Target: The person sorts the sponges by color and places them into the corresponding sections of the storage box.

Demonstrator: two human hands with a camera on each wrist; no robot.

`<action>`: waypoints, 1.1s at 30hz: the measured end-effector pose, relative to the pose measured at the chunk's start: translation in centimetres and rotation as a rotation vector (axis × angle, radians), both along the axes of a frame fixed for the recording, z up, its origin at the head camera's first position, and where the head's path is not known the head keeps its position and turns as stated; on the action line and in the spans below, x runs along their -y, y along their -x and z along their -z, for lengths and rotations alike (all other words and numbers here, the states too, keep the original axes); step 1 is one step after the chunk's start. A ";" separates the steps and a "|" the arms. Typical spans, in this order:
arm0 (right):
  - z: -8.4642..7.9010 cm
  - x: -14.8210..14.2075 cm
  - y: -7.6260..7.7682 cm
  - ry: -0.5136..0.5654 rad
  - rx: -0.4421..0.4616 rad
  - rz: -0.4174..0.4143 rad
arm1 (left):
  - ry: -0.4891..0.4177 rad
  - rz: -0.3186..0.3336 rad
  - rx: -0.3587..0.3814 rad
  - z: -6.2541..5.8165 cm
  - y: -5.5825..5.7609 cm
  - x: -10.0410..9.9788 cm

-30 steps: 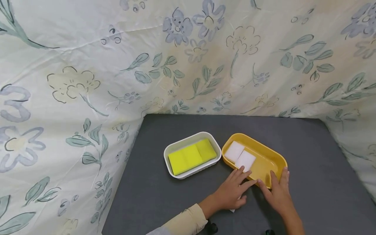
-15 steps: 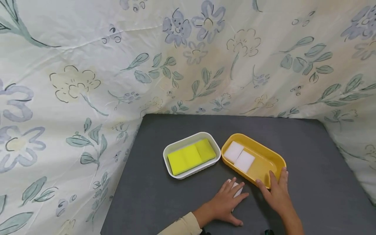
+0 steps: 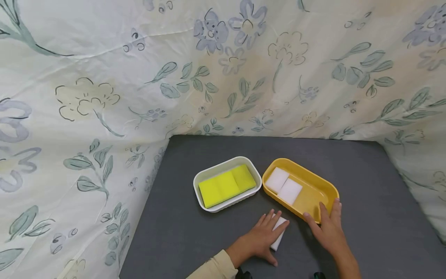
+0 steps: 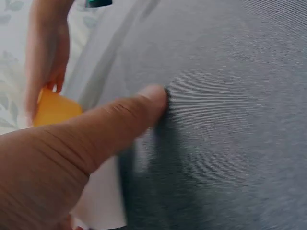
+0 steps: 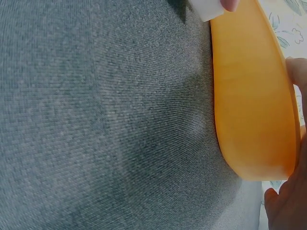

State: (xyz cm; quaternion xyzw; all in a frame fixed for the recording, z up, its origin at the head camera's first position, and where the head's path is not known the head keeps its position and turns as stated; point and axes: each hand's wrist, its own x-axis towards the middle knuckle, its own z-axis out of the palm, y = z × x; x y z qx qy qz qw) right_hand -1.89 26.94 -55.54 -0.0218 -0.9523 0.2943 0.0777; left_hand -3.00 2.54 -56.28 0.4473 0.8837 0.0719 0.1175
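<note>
My left hand [image 3: 257,239] lies over a white sponge [image 3: 277,241] on the dark cloth, fingers fairly straight and the thumb spread away from it. In the left wrist view the white sponge [image 4: 103,199] shows below that thumb. My right hand [image 3: 329,234] holds the near right corner of the yellow tray [image 3: 315,188], thumb at the near rim and fingers over the end. The right wrist view shows the thumb against the rim of the yellow tray [image 5: 254,96]. Two white sponges [image 3: 290,191] lie side by side in the tray's left half.
To the left of the yellow tray stands a white tray [image 3: 199,195] with yellow sponges [image 3: 228,186] lined up in it. A dark grey cloth [image 3: 181,240] covers the table. Floral curtains [image 3: 244,85] hang behind and at the sides.
My left hand has drawn back from the yellow tray's near rim, leftward and nearer, and its thumb has spread. More of the loose white sponge shows. My right hand stays at the tray.
</note>
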 end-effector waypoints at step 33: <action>-0.3 0.1 0.2 0.002 -0.004 -0.005 | -0.155 0.086 0.183 -5.1 4.2 -2.1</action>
